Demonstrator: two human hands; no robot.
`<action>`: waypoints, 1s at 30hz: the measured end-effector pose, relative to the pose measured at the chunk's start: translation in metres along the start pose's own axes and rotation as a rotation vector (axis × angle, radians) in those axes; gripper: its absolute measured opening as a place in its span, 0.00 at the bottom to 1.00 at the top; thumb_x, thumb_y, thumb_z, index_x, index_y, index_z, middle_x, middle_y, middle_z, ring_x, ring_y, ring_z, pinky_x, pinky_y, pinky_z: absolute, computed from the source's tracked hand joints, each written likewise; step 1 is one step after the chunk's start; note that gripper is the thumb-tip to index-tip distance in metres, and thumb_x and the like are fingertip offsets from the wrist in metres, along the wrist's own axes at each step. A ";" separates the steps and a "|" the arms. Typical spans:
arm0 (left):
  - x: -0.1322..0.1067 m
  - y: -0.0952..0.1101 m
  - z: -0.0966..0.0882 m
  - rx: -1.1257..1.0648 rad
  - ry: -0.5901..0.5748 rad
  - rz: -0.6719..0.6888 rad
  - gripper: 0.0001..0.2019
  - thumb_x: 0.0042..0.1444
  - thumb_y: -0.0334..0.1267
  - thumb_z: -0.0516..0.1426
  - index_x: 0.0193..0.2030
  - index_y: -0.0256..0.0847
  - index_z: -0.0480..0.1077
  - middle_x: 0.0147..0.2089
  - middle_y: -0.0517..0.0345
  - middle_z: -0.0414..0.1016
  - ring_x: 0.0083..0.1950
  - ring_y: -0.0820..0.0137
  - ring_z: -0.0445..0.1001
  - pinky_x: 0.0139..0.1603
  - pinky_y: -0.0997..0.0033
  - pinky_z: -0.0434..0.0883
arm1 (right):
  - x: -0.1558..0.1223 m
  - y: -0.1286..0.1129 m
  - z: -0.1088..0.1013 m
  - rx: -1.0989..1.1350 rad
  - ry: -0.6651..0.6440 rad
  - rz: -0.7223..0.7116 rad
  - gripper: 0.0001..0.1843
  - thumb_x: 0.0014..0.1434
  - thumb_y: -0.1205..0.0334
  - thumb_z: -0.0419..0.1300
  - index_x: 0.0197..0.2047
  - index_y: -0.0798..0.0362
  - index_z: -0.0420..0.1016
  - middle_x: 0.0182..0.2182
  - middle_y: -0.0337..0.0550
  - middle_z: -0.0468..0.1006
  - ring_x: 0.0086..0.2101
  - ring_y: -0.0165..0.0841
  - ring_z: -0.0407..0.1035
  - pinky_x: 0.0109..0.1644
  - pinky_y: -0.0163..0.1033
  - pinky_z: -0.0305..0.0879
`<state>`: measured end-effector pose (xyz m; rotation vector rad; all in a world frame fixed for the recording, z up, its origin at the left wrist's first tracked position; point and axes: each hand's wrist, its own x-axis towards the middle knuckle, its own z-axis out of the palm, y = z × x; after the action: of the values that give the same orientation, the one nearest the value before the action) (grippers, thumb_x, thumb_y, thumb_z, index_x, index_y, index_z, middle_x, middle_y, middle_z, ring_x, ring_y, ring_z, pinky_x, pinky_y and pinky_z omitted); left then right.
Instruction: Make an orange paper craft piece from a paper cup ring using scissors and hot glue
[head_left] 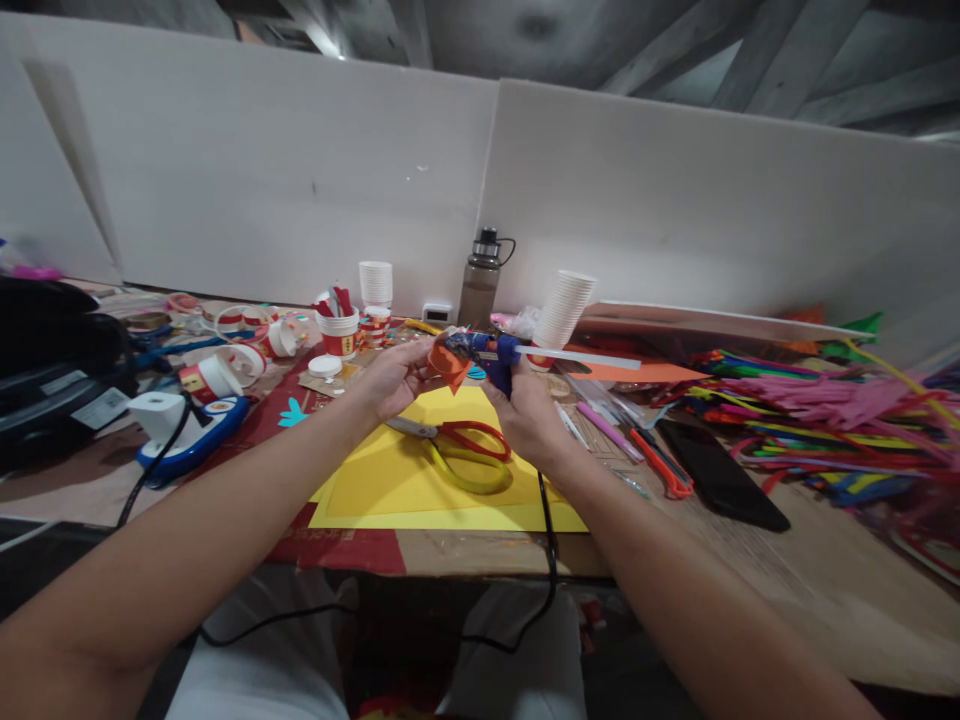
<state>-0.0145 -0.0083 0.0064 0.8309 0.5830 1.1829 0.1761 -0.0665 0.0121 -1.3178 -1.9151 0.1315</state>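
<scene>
My right hand (525,400) is wrapped round the handle of a blue hot glue gun (491,352), whose nozzle points left. A whitish glue stick (592,357) juts out of its back end. My left hand (405,376) pinches a piece of orange paper (450,370) right at the nozzle; whether the two touch I cannot tell. Below both hands, scissors (469,455) with red and yellow handles lie on yellow paper sheets (375,490). The gun's black cord (551,540) hangs over the table's front edge.
On the left are a blue power strip (195,440), paper cups (210,378) and a black bag (52,380). Behind stand a bottle (480,285) and cup stacks (566,310). To the right lie a phone (720,475), pens (609,432) and colourful pipe cleaners (832,400).
</scene>
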 end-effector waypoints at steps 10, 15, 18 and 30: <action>0.000 0.000 0.000 -0.022 -0.018 0.001 0.09 0.61 0.30 0.54 0.43 0.34 0.75 0.36 0.51 0.81 0.35 0.69 0.80 0.49 0.59 0.77 | 0.000 0.000 0.000 0.023 0.043 0.044 0.23 0.60 0.62 0.53 0.59 0.54 0.60 0.45 0.55 0.76 0.46 0.48 0.70 0.51 0.54 0.65; -0.001 0.000 0.000 -0.014 -0.001 -0.002 0.07 0.60 0.30 0.55 0.42 0.34 0.74 0.36 0.52 0.81 0.35 0.70 0.80 0.48 0.60 0.77 | 0.000 0.000 0.001 0.027 0.041 0.025 0.21 0.60 0.61 0.54 0.57 0.53 0.62 0.43 0.54 0.77 0.44 0.47 0.70 0.50 0.53 0.65; 0.000 -0.001 -0.001 -0.006 0.001 0.000 0.08 0.60 0.30 0.55 0.43 0.34 0.75 0.36 0.53 0.81 0.35 0.70 0.80 0.48 0.59 0.77 | -0.001 -0.002 0.001 0.007 0.020 0.017 0.19 0.60 0.61 0.53 0.54 0.54 0.64 0.41 0.53 0.77 0.41 0.46 0.70 0.48 0.51 0.65; 0.000 0.001 0.000 -0.046 -0.040 0.006 0.10 0.61 0.31 0.54 0.45 0.33 0.76 0.38 0.50 0.82 0.39 0.67 0.81 0.49 0.59 0.77 | 0.000 0.003 0.000 0.056 0.041 0.051 0.21 0.60 0.61 0.54 0.56 0.55 0.63 0.45 0.55 0.76 0.47 0.46 0.69 0.52 0.51 0.63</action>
<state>-0.0151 -0.0086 0.0068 0.8163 0.5190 1.1781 0.1782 -0.0645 0.0104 -1.3221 -1.8316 0.1816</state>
